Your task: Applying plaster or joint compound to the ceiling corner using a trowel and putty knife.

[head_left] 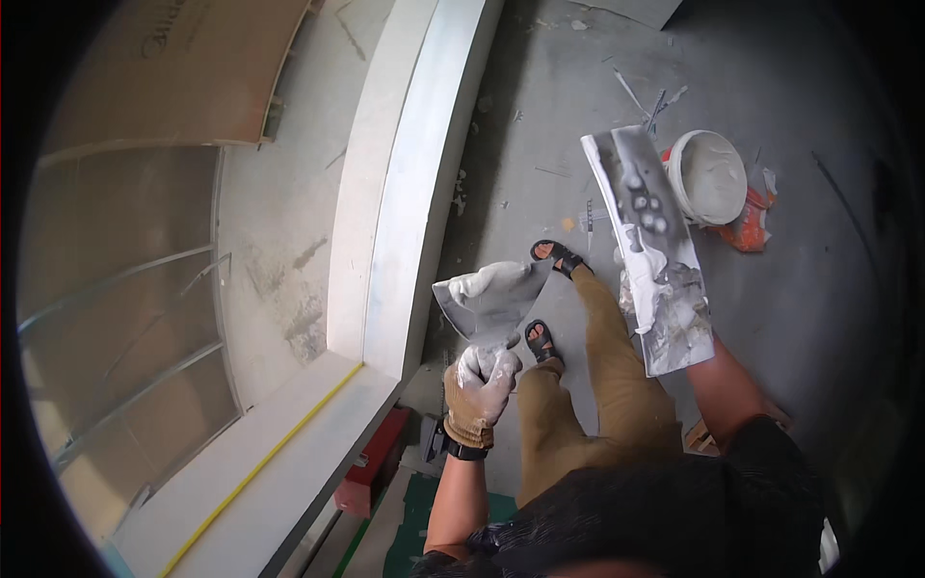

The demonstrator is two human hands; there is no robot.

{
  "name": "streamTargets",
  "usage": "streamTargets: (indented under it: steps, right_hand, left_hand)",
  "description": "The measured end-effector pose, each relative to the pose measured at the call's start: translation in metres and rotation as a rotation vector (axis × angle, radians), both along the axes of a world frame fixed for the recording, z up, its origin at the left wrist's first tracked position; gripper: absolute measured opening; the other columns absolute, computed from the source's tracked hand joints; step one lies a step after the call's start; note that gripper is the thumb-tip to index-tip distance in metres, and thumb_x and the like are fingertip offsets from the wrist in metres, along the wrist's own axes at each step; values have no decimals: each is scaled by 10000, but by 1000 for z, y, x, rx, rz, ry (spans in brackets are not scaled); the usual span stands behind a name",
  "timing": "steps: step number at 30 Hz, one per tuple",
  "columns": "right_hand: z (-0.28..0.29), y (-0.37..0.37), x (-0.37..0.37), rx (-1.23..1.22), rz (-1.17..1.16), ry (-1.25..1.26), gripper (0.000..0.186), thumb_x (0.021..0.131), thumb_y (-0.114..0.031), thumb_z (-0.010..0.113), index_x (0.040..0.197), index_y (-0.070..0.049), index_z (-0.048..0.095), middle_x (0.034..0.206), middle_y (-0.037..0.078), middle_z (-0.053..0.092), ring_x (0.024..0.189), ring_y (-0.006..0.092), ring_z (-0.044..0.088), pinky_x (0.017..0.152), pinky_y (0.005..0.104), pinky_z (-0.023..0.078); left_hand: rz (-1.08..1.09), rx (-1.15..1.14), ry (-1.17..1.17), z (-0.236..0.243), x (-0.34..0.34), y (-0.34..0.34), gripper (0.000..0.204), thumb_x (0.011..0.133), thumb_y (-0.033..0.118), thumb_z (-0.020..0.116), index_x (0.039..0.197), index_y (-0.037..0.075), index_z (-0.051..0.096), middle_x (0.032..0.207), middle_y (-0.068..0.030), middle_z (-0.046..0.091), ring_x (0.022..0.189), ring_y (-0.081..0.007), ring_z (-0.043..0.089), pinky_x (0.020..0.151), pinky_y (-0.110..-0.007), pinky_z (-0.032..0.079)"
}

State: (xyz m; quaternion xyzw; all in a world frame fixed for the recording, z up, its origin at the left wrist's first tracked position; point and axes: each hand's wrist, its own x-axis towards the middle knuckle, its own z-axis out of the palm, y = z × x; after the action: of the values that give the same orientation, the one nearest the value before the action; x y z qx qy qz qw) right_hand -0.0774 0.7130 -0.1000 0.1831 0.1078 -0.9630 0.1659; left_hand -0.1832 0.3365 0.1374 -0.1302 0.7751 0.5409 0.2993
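Note:
My gloved left hand [479, 385] is closed around the handle of a putty knife [496, 310]. Its wide blade points away from me, with a thick bead of white putty along the far edge. On my right, a long flat plastering trowel [665, 260] is held up with its face toward me. White putty runs down its left edge and lies in smears and lumps over the lower part. My right forearm [730, 385] leads up behind the trowel; the plate hides the hand and its grip. White putty also coats the left glove's fingers.
A white boxed ledge [397, 222] with a yellow strip [260, 472] runs along my left. Beyond it are a cardboard box [183, 77] and a metal frame [125, 279]. A putty bucket [708, 178] stands ahead right beside an orange bag [747, 229]. Scraps litter the grey floor.

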Motion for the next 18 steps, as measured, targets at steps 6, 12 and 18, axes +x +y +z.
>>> streamTargets:
  steps: [6,12,18]
  right_hand:
    - [169,-141,16,-419,-72,64,647,1032,-514,508,1503,-73,459,1397,190,579,1138,314,653,881,534,586]
    - [298,-197,14,-707,129,334,383,1013,-494,576,1160,-141,594,820,52,595,554,172,525,497,312,377]
    - [325,-164,83,-569,-35,345,434,1003,-531,562,1118,-114,590,769,43,574,477,133,438,451,315,363]
  left_hand:
    - [-341,-252,833,73,13,7,246,862,116,722,1105,82,738,960,-154,748,800,-324,731,721,-399,580]
    - [-611,-249,1467,93,11,6,581,741,-15,743,1299,143,700,1056,-92,734,887,-306,730,743,-398,602]
    - [-932,-260,1671,151,-7,15,604,742,38,696,1335,158,681,1081,-62,729,917,-282,719,780,-410,586]
